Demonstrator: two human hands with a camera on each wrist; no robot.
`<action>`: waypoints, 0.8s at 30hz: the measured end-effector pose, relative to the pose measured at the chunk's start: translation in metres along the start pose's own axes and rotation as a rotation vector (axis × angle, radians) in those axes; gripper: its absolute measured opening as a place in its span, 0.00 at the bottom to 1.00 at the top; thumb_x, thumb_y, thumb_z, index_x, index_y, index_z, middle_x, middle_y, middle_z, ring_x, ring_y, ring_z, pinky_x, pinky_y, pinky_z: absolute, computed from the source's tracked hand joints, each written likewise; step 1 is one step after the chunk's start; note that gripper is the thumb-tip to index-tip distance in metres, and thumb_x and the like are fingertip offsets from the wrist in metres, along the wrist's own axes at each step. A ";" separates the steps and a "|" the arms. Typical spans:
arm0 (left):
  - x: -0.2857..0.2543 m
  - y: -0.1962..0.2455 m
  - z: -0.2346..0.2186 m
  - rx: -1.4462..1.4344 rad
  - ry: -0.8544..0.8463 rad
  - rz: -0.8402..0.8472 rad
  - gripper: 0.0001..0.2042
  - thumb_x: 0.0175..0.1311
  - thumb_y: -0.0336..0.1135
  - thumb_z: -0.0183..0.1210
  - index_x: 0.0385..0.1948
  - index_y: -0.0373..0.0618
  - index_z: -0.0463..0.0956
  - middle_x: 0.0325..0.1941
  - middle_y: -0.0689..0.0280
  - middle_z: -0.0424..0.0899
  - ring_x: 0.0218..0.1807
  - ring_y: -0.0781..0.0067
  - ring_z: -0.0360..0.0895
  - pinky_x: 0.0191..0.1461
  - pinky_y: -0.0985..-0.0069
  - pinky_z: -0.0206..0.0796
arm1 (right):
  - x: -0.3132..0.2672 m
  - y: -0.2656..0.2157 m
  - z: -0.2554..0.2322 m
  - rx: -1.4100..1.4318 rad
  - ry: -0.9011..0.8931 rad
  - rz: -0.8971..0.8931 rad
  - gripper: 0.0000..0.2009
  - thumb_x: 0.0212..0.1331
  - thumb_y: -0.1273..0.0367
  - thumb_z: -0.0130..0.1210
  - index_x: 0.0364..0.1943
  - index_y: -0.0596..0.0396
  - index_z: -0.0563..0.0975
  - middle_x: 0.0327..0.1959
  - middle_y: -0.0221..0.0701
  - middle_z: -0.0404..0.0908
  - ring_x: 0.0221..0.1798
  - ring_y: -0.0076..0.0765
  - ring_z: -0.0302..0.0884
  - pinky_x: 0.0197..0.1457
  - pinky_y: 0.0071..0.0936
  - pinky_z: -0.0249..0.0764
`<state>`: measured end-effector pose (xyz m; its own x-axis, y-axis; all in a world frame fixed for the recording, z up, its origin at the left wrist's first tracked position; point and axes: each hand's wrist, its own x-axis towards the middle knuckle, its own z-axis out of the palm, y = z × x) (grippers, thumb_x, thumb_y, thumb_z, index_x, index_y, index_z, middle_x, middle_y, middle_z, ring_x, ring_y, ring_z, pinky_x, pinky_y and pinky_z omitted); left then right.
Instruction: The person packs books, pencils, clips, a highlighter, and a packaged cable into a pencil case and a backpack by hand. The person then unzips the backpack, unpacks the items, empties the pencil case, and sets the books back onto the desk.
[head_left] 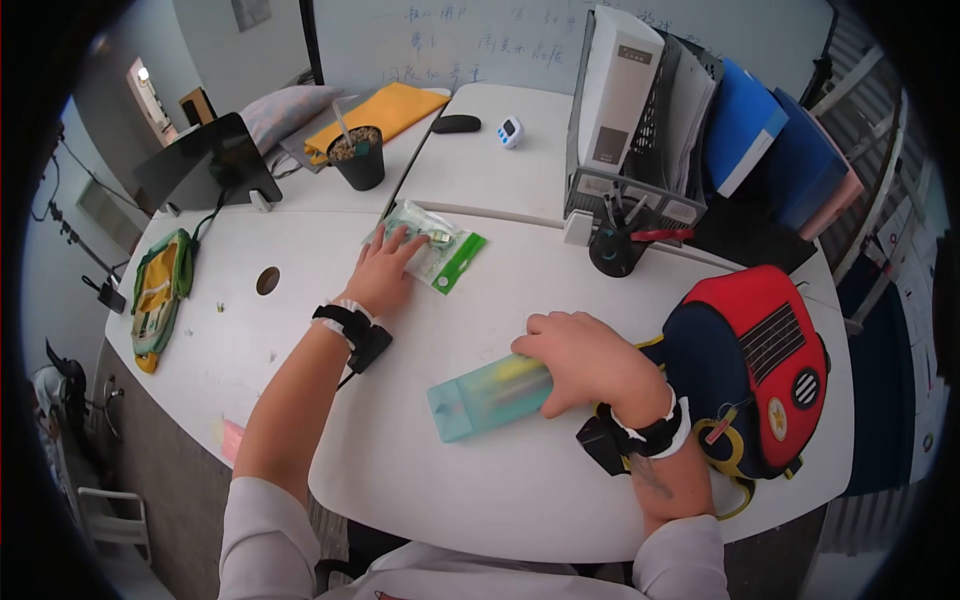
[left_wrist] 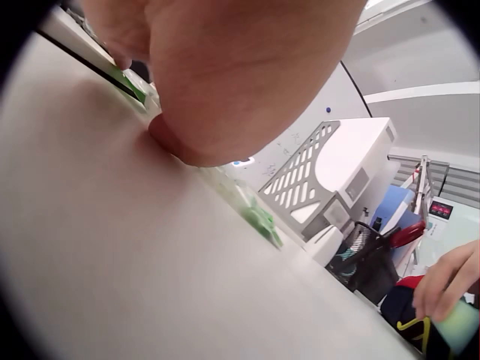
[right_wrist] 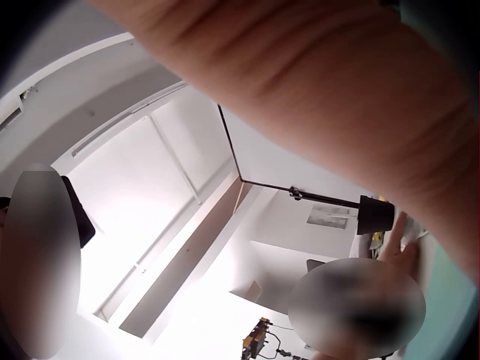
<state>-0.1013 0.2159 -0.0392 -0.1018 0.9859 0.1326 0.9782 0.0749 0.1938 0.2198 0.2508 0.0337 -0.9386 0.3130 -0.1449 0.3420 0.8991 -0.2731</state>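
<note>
My right hand [head_left: 597, 365] grips a translucent teal pencil case [head_left: 490, 397] by its right end, thumb on the near side and fingers over the far side. Yellow and other colours show through its wall. Farther back on the white table, my left hand [head_left: 385, 272] lies with spread fingers over a clear plastic packet [head_left: 428, 262] that has a green strip along one edge. Small pale-green contents show inside the packet. In the left wrist view, the thumb side of that hand is low at the tabletop, with the packet [left_wrist: 259, 217] behind it.
A red and navy backpack [head_left: 760, 370] stands right of my right hand. Behind are a pen holder [head_left: 615, 250], a file rack [head_left: 640, 195] and a potted plant [head_left: 360, 165]. A green and yellow pouch [head_left: 160, 290] and a round table hole [head_left: 268, 281] are at left.
</note>
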 end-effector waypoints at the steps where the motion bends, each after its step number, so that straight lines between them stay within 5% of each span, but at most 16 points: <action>1: 0.003 -0.001 -0.001 0.093 0.011 0.031 0.33 0.58 0.28 0.52 0.70 0.52 0.62 0.72 0.50 0.65 0.73 0.38 0.58 0.76 0.54 0.53 | -0.004 -0.001 -0.007 -0.004 0.008 0.003 0.27 0.31 0.63 0.70 0.45 0.53 0.80 0.42 0.35 0.77 0.48 0.47 0.76 0.49 0.39 0.74; 6: -0.004 0.041 -0.043 0.145 -0.270 -0.068 0.31 0.59 0.37 0.59 0.68 0.50 0.66 0.64 0.51 0.74 0.57 0.43 0.75 0.57 0.56 0.72 | -0.023 0.008 -0.027 0.079 0.249 0.188 0.24 0.33 0.59 0.69 0.38 0.56 0.78 0.38 0.40 0.76 0.40 0.52 0.79 0.45 0.43 0.77; 8: -0.001 0.049 -0.059 -0.323 -0.474 -0.196 0.31 0.59 0.39 0.62 0.67 0.48 0.67 0.60 0.49 0.76 0.54 0.41 0.76 0.58 0.57 0.71 | -0.028 0.009 -0.034 0.089 0.283 0.268 0.27 0.34 0.56 0.69 0.39 0.59 0.78 0.40 0.41 0.77 0.42 0.53 0.80 0.48 0.42 0.78; 10: -0.002 0.041 -0.048 -0.272 -0.429 -0.147 0.35 0.55 0.43 0.67 0.66 0.45 0.67 0.59 0.47 0.76 0.56 0.42 0.75 0.58 0.60 0.71 | -0.028 0.008 -0.042 0.115 0.293 0.568 0.30 0.34 0.54 0.69 0.40 0.62 0.78 0.41 0.43 0.78 0.44 0.51 0.81 0.50 0.39 0.78; 11: -0.009 0.040 -0.041 -0.154 -0.232 -0.087 0.38 0.53 0.46 0.69 0.66 0.44 0.66 0.59 0.46 0.75 0.58 0.42 0.75 0.59 0.60 0.71 | -0.024 0.010 -0.042 0.136 0.274 0.626 0.33 0.35 0.52 0.69 0.44 0.65 0.77 0.44 0.45 0.77 0.46 0.51 0.82 0.52 0.38 0.78; 12: -0.014 0.039 -0.033 -0.036 -0.035 -0.026 0.41 0.51 0.48 0.72 0.67 0.43 0.65 0.60 0.44 0.74 0.59 0.42 0.74 0.60 0.61 0.71 | -0.019 0.012 -0.036 0.135 0.277 0.623 0.33 0.35 0.52 0.69 0.44 0.65 0.77 0.44 0.45 0.77 0.46 0.51 0.82 0.52 0.38 0.78; 13: -0.013 0.040 -0.026 -0.086 -0.114 -0.159 0.45 0.48 0.51 0.75 0.68 0.41 0.62 0.61 0.41 0.72 0.60 0.42 0.73 0.64 0.62 0.69 | -0.014 0.014 -0.028 0.193 0.340 0.643 0.35 0.36 0.51 0.69 0.45 0.66 0.76 0.46 0.46 0.76 0.47 0.51 0.81 0.52 0.39 0.78; 17: -0.021 0.048 -0.024 -0.210 -0.232 -0.172 0.52 0.39 0.57 0.78 0.68 0.41 0.62 0.61 0.38 0.69 0.61 0.39 0.72 0.65 0.59 0.68 | 0.008 0.013 -0.004 0.327 0.403 0.618 0.39 0.37 0.48 0.71 0.47 0.68 0.73 0.48 0.49 0.73 0.52 0.54 0.76 0.55 0.39 0.75; 20: -0.039 0.067 -0.017 -0.333 -0.254 -0.048 0.48 0.35 0.55 0.80 0.60 0.35 0.69 0.52 0.43 0.77 0.59 0.43 0.75 0.62 0.61 0.70 | 0.017 0.003 0.007 0.351 0.316 0.511 0.40 0.37 0.47 0.72 0.47 0.69 0.73 0.49 0.50 0.72 0.54 0.54 0.75 0.56 0.39 0.74; 21: -0.044 0.075 -0.024 -0.518 -0.278 -0.070 0.44 0.36 0.51 0.81 0.55 0.32 0.72 0.47 0.47 0.79 0.54 0.45 0.77 0.59 0.64 0.71 | 0.019 0.001 0.011 0.375 0.262 0.492 0.42 0.37 0.46 0.72 0.48 0.69 0.73 0.50 0.50 0.72 0.54 0.55 0.75 0.56 0.39 0.74; 24: -0.053 0.085 -0.043 -0.416 -0.363 -0.203 0.42 0.39 0.44 0.80 0.57 0.31 0.68 0.45 0.51 0.80 0.50 0.50 0.79 0.57 0.69 0.72 | 0.017 -0.002 0.021 0.354 0.171 0.461 0.43 0.37 0.44 0.73 0.49 0.69 0.72 0.50 0.50 0.72 0.53 0.56 0.75 0.57 0.40 0.74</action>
<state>-0.0203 0.1633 0.0121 -0.1396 0.9516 -0.2739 0.7845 0.2751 0.5558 0.2039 0.2485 0.0120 -0.6741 0.7171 -0.1770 0.6819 0.5121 -0.5223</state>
